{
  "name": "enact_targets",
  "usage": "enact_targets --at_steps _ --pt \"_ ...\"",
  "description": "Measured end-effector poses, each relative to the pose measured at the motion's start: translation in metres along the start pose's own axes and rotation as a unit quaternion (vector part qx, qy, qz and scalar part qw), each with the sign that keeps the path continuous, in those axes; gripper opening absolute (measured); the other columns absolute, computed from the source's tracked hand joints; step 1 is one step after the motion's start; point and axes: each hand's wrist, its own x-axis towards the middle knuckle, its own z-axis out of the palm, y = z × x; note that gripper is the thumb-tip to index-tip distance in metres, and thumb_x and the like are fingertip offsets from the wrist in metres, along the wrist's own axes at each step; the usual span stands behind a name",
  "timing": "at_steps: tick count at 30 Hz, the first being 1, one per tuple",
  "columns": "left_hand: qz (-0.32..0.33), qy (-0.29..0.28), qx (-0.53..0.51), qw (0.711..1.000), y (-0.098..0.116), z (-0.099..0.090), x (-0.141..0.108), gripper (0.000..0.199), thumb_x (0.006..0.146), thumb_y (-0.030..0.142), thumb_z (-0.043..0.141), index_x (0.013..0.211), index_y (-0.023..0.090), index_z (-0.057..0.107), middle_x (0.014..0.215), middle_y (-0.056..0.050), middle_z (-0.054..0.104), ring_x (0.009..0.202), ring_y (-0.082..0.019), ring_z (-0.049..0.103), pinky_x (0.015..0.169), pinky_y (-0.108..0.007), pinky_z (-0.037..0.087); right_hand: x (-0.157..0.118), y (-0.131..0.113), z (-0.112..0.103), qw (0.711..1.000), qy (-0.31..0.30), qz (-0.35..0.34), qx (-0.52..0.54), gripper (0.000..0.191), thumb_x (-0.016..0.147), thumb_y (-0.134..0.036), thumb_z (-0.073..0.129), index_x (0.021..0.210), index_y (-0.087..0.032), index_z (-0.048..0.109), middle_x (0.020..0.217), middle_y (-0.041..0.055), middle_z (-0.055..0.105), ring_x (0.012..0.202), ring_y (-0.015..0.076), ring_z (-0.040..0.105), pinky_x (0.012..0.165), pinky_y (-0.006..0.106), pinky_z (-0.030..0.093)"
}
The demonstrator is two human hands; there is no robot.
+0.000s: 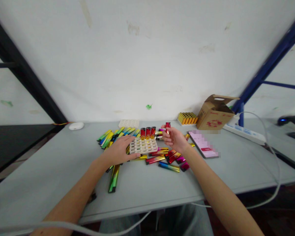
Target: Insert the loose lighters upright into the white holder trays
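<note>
My left hand (120, 150) grips the left edge of a white tray (139, 149) with rows of holes, thumb along the near side and fingers behind. Three red-and-gold lighters (148, 133) stand upright in the tray's far row. To the right of the tray, my right hand (173, 139) is closed around a red lighter (167, 125), held upright above the table. Loose red lighters (155, 159) and a blue-and-gold lighter (169, 167) lie below and between the hands. Beside my left hand is a heap of yellow, green and blue lighters (107, 137).
Against the wall lies another white tray (129, 123). A block of orange lighters (187, 118) stands next to an open cardboard box (215, 113) at the back right. A phone (203, 144), a power strip (245, 132) and a white earbud case (76, 126) are on the grey table (142, 190).
</note>
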Motion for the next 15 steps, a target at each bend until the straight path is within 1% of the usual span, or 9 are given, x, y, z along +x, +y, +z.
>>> enact_targets --at_steps 1,3,5,8,12,15 --pt "0.000 -0.002 0.001 1.000 0.0005 -0.0003 0.0000 0.082 0.077 0.066 0.062 0.136 0.010 0.054 0.143 -0.021 0.053 0.134 -0.036 0.048 0.114 -0.048 0.036 -0.0005 -0.0010 0.0000 1.000 -0.005 0.006 0.009 0.018 0.076 -0.035 0.063 0.082 -0.020 0.055 0.051 -0.0096 0.031 0.040 0.0061 0.023 0.035 0.015 0.014" --pt "-0.003 -0.008 0.005 1.000 0.0016 -0.0009 0.0001 0.083 0.077 0.066 0.061 0.137 0.009 0.053 0.144 -0.022 0.052 0.135 -0.035 0.047 0.115 -0.048 0.035 -0.0018 -0.0027 0.0000 1.000 -0.011 0.008 0.019 0.031 0.078 -0.047 0.056 0.067 -0.020 0.046 0.052 -0.0085 0.026 0.041 0.0068 0.021 0.036 0.016 0.016" --pt "-0.005 -0.014 0.008 1.000 0.0026 -0.0017 0.0003 0.085 0.078 0.066 0.060 0.138 0.006 0.052 0.145 -0.022 0.051 0.136 -0.035 0.046 0.116 -0.048 0.034 -0.0031 -0.0036 0.0003 1.000 -0.014 0.007 0.019 0.040 0.080 -0.055 0.051 0.061 -0.022 0.038 0.052 -0.0076 0.024 0.043 0.0075 0.020 0.037 0.016 0.018" --pt "-0.003 -0.018 0.009 1.000 0.0036 -0.0027 0.0007 0.086 0.078 0.065 0.061 0.139 0.004 0.051 0.145 -0.023 0.050 0.136 -0.036 0.045 0.117 -0.049 0.032 -0.0041 -0.0037 0.0010 1.000 -0.003 0.005 0.011 0.044 0.081 -0.058 0.047 0.059 -0.022 0.033 0.053 -0.0068 0.023 0.045 0.0085 0.020 0.038 0.017 0.020" --pt "-0.004 -0.015 0.010 1.000 0.0043 -0.0036 0.0010 0.084 0.078 0.064 0.062 0.138 0.006 0.052 0.145 -0.022 0.051 0.137 -0.036 0.045 0.117 -0.049 0.033 -0.0033 -0.0034 0.0014 1.000 0.011 0.004 0.016 0.047 0.083 -0.060 0.044 0.058 -0.023 0.031 0.053 -0.0065 0.023 0.045 0.0089 0.021 0.039 0.018 0.022" --pt "-0.001 -0.014 0.013 1.000 0.0046 -0.0037 0.0009 0.082 0.078 0.064 0.062 0.137 0.007 0.054 0.145 -0.021 0.052 0.136 -0.035 0.046 0.117 -0.049 0.033 -0.0022 -0.0030 0.0010 0.999 0.022 0.005 0.026 0.047 0.084 -0.058 0.041 0.056 -0.022 0.030 0.052 -0.0072 0.021 0.044 0.0083 0.018 0.038 0.018 0.020"
